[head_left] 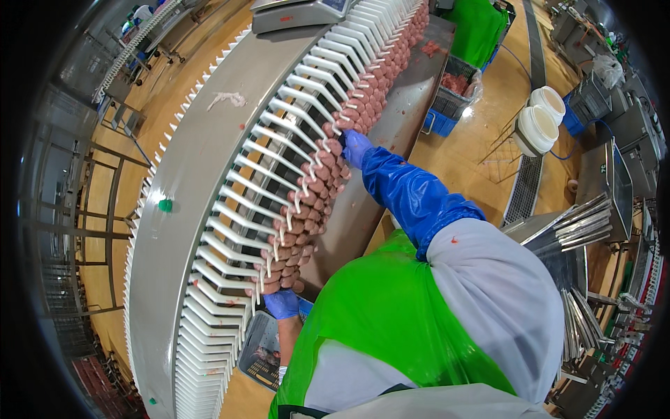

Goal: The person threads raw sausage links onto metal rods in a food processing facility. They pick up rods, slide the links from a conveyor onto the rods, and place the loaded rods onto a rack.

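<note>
A long, curved grey metal conveyor (202, 160) sweeps from the lower left up to the top of the view, edged on both sides with rows of white plastic prongs (279, 136). Along its right edge a dense line of pinkish-brown raw sausages (328, 174) hangs against the prongs, running from near the bottom up past the top centre. A scrap of pale residue (227, 99) and a small green cap (165, 205) lie on the bare grey belt.

The right hand (356, 146), in a blue glove with a glossy blue sleeve, reaches up and touches the sausages midway along the row; its fingers are buried among them, so I cannot tell whether they pinch or lie spread. The left hand (283, 304), also blue-gloved, sits at the lower end of the row, curled against the lowest sausages; its exact grip is hidden too. A bright green plastic apron (377, 321) over a white coat fills the lower foreground.

The room has a glossy yellow-tan floor (467, 153) with a metal drain grate (525, 185). A blue crate (453, 91) of meat stands beside the line, two white lidded tubs (541, 122) sit farther right, and stacked steel rods (579, 223) lie at the right.
</note>
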The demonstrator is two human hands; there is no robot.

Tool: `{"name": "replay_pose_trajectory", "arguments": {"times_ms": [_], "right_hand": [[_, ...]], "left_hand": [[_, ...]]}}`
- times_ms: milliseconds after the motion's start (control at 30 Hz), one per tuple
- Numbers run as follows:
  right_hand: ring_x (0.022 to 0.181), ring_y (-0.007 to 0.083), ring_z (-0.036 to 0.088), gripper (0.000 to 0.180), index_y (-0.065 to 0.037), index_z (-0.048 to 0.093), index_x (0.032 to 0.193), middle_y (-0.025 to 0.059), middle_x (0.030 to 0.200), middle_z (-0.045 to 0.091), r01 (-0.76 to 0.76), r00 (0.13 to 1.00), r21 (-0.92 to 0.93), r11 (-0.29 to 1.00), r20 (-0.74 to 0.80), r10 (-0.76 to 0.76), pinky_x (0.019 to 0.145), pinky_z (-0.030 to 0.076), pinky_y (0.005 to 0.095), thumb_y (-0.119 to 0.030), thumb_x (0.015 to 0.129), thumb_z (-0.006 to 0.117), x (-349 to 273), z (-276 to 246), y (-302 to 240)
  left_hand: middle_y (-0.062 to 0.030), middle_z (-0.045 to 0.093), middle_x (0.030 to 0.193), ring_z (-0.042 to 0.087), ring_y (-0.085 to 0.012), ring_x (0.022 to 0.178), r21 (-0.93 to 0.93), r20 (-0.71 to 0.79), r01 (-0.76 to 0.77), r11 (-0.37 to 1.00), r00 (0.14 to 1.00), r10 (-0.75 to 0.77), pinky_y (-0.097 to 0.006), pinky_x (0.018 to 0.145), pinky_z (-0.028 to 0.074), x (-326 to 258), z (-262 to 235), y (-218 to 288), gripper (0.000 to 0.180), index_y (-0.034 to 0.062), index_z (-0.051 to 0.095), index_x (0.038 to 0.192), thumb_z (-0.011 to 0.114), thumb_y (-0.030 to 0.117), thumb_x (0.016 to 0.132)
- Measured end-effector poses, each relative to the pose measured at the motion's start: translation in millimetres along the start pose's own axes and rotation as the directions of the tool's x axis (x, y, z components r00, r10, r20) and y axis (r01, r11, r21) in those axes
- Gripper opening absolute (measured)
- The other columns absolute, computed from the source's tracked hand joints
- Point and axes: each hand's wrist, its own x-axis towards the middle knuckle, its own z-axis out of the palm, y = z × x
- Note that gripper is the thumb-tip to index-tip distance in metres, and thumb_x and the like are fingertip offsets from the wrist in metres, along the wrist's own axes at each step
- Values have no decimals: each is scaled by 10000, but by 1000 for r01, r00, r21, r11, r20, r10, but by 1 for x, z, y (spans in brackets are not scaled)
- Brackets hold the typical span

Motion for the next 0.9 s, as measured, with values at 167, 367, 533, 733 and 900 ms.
{"name": "replay_pose_trajectory", "arguments": {"times_ms": [167, 367, 533, 733, 900], "right_hand": [[906, 234, 638, 367, -152, 529, 1246, 67, 1053, 632, -180, 982, -94, 979, -76, 173, 772, 560, 354, -192, 899, 643, 20, -31, -17], [1091, 212, 637, 414, -115, 526, 1353, 84, 1235, 645, 16, 825, -806, 591, 345, 448, 837, 544, 377, -299, 983, 553, 27, -96, -35], [1168, 175, 602, 353, -111, 604, 1281, 58, 1264, 631, -203, 355, -863, 462, 374, 857, 867, 533, 350, -323, 1025, 486, 57, -107, -134], [954, 117, 619, 279, -18, 660, 1080, 45, 1042, 679, 267, 912, -767, 584, 5, -410, 840, 494, 280, -269, 1006, 565, 192, -194, -351], [1077, 147, 600, 345, -18, 596, 1248, 87, 1169, 643, 167, 954, -779, 605, -28, -299, 934, 470, 294, -256, 1032, 471, 303, -273, -419]], "left_hand": [[-83, 453, 1453, 480, -189, 1264, 275, -4, -65, 959, 998, 69, -338, 1064, 398, 9, 3, -27, 512, 68, 379, 1459, 331, 387, 1061], [-105, 537, 1365, 553, -210, 1167, -28, -556, 76, 997, 827, -79, -365, 1006, 447, 1, 4, -23, 436, 39, 469, 1373, 333, 309, 1059], [-91, 550, 1362, 559, -215, 1172, 17, -751, 171, 985, 653, -100, -376, 1010, 445, -1, 30, -5, 443, 68, 496, 1358, 351, 344, 1043], [-74, 564, 1359, 566, -220, 1178, 12, -822, 234, 972, 555, -123, -388, 1013, 443, -2, 61, -2, 452, 102, 528, 1339, 372, 385, 1024], [-61, 577, 1356, 571, -225, 1184, -1, -849, 258, 966, 510, -137, -398, 1016, 441, -4, 71, -6, 460, 131, 555, 1324, 390, 420, 1008]]}}
